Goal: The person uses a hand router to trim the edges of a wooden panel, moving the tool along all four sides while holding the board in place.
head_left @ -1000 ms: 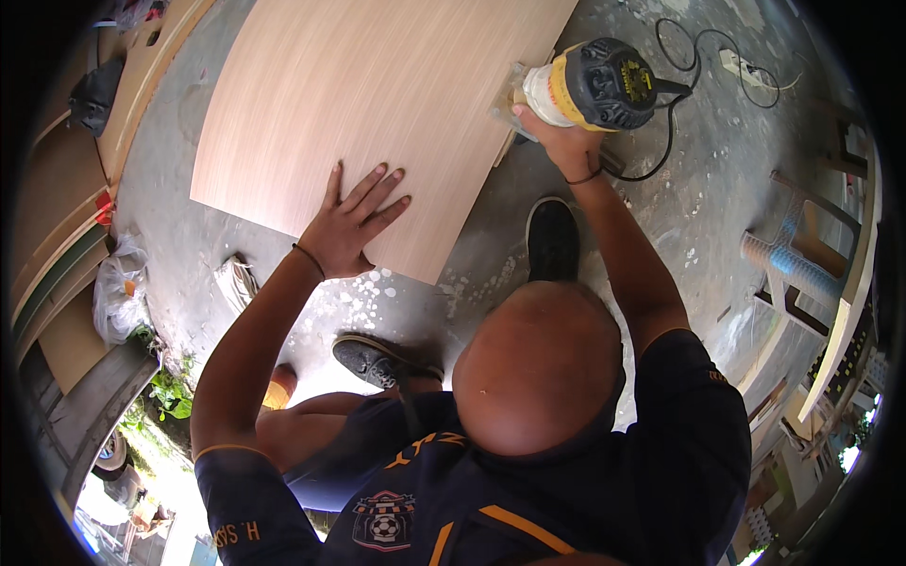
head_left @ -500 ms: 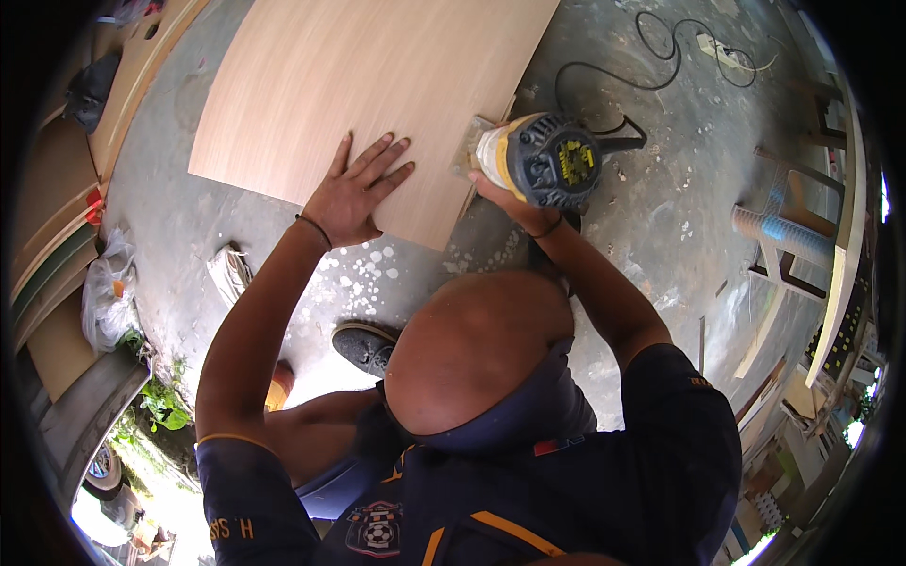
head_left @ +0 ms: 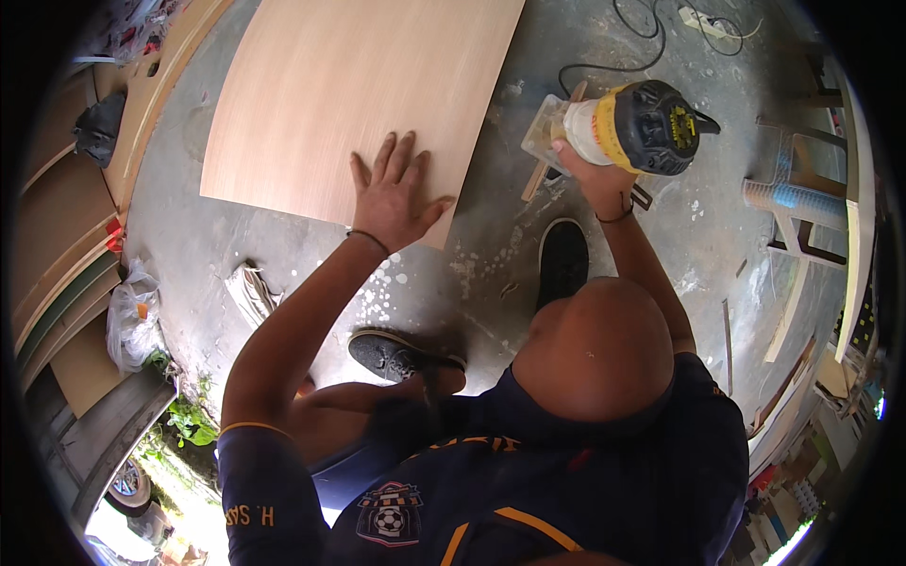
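A large pale wood-grain board (head_left: 349,94) lies ahead of me, its near right corner by my left hand. That left hand (head_left: 398,196) rests flat on the board with its fingers spread. Away from the board's right edge, my right hand (head_left: 600,174) grips a trim router (head_left: 651,127) with a black motor head, a yellow band and a clear square base (head_left: 545,132). The router is tilted sideways, its base toward the board and apart from it. My right fingers wrap around its lower body and are partly hidden.
Thin wooden strips (head_left: 535,179) lie on the concrete floor below the router. A black cord (head_left: 651,52) runs toward a white power strip (head_left: 708,23). A plastic chair (head_left: 797,193) stands at right. Boards lean at left beside a plastic bag (head_left: 137,316). My shoes (head_left: 563,259) are close by.
My right hand has lifted the router off the board's edge and carried it right. My left hand has shifted slightly right on the board. My right knee has swung right, uncovering a shoe.
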A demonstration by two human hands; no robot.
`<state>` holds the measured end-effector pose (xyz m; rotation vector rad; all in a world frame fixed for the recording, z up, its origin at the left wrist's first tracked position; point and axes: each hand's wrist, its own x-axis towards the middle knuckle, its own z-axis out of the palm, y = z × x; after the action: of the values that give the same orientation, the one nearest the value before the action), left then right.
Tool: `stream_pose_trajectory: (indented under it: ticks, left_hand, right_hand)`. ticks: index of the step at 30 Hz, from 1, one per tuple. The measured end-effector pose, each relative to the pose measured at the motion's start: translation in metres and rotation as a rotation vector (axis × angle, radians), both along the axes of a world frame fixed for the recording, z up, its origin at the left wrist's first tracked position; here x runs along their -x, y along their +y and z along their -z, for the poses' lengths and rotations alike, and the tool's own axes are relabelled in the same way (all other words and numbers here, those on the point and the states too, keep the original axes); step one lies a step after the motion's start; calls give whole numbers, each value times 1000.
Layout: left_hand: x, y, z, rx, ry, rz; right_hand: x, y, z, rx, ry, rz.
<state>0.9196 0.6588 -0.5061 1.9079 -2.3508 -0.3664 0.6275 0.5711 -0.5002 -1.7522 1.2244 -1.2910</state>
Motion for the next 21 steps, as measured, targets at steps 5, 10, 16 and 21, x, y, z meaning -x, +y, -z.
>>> stream_pose_trajectory:
  ticks: [5, 10, 16, 21]
  left_hand:
    - [58, -55, 12, 48, -148, -106]
    - [60, -70, 20, 131, -171, -109]
    - [61, -34, 16, -19, -133, -104]
    - [39, 11, 18, 239, 12, -883]
  right_hand:
    - [2, 5, 14, -33, -170, -32]
    - [10, 0, 19, -84, -313, -104]
    - [24, -10, 31, -230, -407, -46]
    - [31, -13, 29, -230, -440, -44]
